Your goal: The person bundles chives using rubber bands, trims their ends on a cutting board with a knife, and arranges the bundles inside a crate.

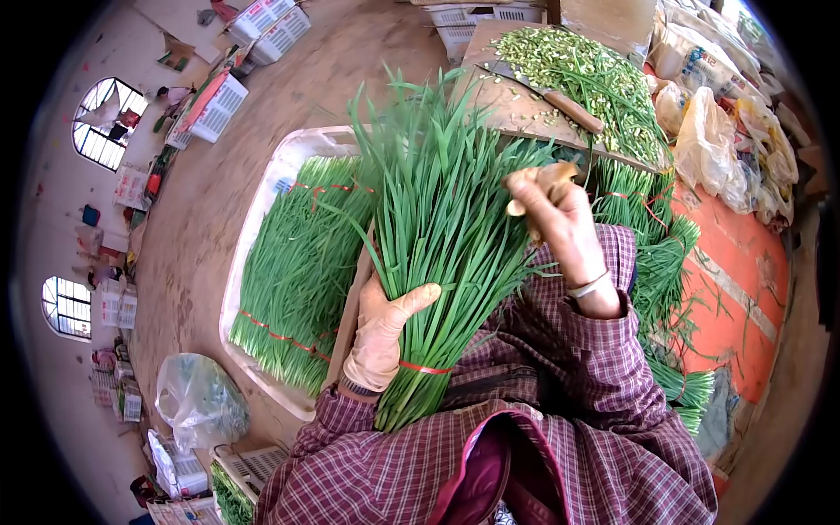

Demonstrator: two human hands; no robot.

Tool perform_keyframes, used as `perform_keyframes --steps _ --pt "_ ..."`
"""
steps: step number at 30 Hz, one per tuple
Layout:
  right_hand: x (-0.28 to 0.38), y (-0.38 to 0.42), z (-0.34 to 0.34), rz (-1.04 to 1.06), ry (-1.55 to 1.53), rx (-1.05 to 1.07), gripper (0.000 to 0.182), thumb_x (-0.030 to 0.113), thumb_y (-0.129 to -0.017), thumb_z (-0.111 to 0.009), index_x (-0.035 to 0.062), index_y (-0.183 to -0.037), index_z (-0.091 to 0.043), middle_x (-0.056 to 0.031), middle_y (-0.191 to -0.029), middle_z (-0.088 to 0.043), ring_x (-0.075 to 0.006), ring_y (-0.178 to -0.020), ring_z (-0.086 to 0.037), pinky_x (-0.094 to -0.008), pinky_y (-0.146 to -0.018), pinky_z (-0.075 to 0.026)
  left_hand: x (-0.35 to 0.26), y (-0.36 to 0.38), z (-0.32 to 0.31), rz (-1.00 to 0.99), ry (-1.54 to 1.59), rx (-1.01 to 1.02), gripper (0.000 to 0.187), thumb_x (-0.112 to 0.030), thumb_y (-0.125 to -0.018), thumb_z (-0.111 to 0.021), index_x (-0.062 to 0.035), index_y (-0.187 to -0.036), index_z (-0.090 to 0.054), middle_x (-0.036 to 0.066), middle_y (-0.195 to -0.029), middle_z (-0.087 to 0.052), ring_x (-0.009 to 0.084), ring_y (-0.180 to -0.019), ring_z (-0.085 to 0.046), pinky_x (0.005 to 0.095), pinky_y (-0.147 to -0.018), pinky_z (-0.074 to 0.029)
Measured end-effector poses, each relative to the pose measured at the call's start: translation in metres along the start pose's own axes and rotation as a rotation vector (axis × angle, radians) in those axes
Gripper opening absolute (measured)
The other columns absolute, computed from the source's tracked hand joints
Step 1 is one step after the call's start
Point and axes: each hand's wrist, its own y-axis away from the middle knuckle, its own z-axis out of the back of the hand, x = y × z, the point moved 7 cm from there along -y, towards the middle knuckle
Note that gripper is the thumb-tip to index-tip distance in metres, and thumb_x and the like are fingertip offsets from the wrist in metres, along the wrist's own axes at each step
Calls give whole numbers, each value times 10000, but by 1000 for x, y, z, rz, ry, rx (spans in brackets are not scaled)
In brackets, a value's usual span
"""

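No legible text, brand, number or sign anywhere in view. Only trace of print: blue-and-red marks on plastic bag (697, 63) beyond far right corner of cutting board (516, 109), too small and blurred to read. Coloured cartons (131, 185) on floor far left of cutting board carry printing, also unreadable. White crates (273, 24) left of cutting board show no lettering that can be made out.

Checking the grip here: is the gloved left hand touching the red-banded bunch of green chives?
Touching. The head view shows the left hand wrapped around the bunch of green chives just above its red band, thumb pressed across the stalks.
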Motion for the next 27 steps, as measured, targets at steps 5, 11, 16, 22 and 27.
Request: perform_keyframes --steps 5,11,16,22,27 --pt "3 0 -21 75 524 11 215 252 -885 -770 60 -819 -700 -35 -622 -669 -137 -567 -632 -334 -570 -493 1 -2 1 2 -27 0 567 -134 -849 -768 23 -1343 -537 114 -1195 -672 211 -1049 -668 361 -963 -541" --pt "-40 -16 14 -118 -301 -126 216 284 -972 -674 75 -921 -701 -14 -753 -691 -77 -509 -548 -232 -541 -509 10 -4 12 14 11 -13 537 -115 -849 -762 38 -1321 -555 124 -1191 -677 213 -1032 -679 364 -945 -556" --pt "25 -7 2 235 -91 -87 370 375 -1024 -587 27 -1070 -703 -90 -1056 -765 -211 -849 -693 -384 -896 -545 17 -7 22 88 124 -16 669 -6 -828 -759 -49 -1435 -479 69 -1281 -630 181 -1149 -619 328 -1041 -493" --pt "-37 39 -31 407 982 320 353 446 -924 -661 97 -924 -716 -111 -818 -687 -320 -865 -679 -546 -1059 -415 18 -5 41 57 221 -117 449 -65 -846 -715 -6 -1279 -612 86 -1162 -688 217 -1028 -685 375 -932 -583" --pt "-49 53 -17 335 946 353 355 416 -970 -603 84 -902 -708 -120 -815 -678 -325 -883 -662 -527 -1041 -417 20 -2 33 97 357 -93 501 -124 -863 -726 -4 -1325 -577 105 -1223 -668 225 -1067 -676 388 -955 -570"
